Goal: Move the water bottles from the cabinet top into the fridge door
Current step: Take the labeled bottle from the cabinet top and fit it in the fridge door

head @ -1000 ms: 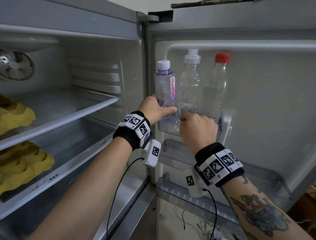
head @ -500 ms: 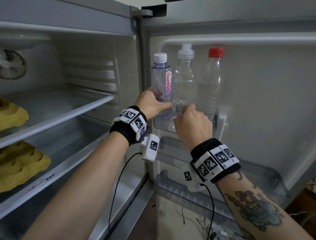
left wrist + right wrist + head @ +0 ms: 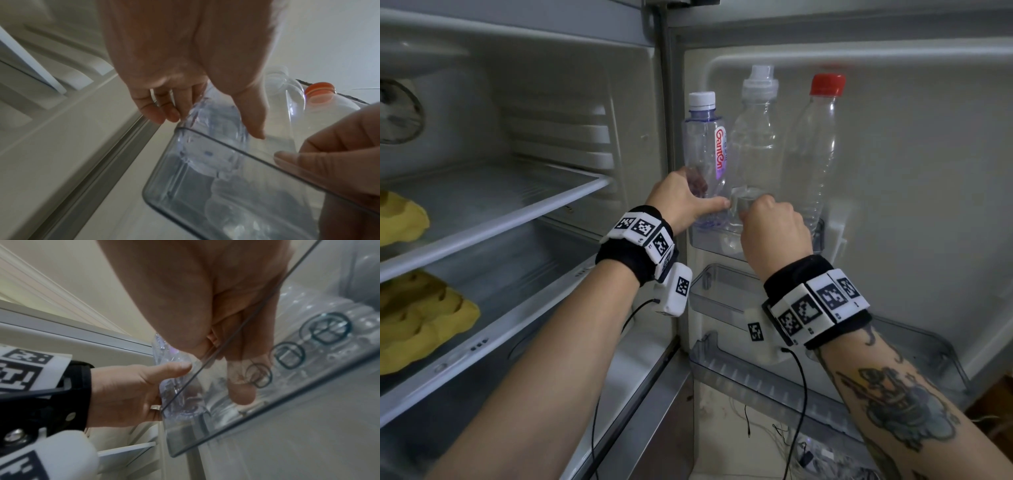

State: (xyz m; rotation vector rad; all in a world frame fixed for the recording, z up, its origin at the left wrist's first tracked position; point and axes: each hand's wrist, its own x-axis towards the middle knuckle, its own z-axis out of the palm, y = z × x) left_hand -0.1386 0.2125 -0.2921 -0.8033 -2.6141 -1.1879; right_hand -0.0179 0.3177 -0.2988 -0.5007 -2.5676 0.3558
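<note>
Three bottles stand upright in the top door bin (image 3: pixel 822 236), packed side by side at its hinge end. The left hand (image 3: pixel 681 202) wraps the labelled bottle (image 3: pixel 703 154) low on its body, thumb in front and fingers behind, a grip that likely steadies it against the bin's corner. The right hand (image 3: pixel 774 233) curls round the base of the middle bottle (image 3: pixel 755 147), apparently seating it between its neighbours so it cannot tip. The red-capped bottle (image 3: pixel 811 150) stands untouched at the outer end of the row. Both grips sit just above the bin's front wall. The lower bins (image 3: pixel 726 284) hold no bottles.
</note>
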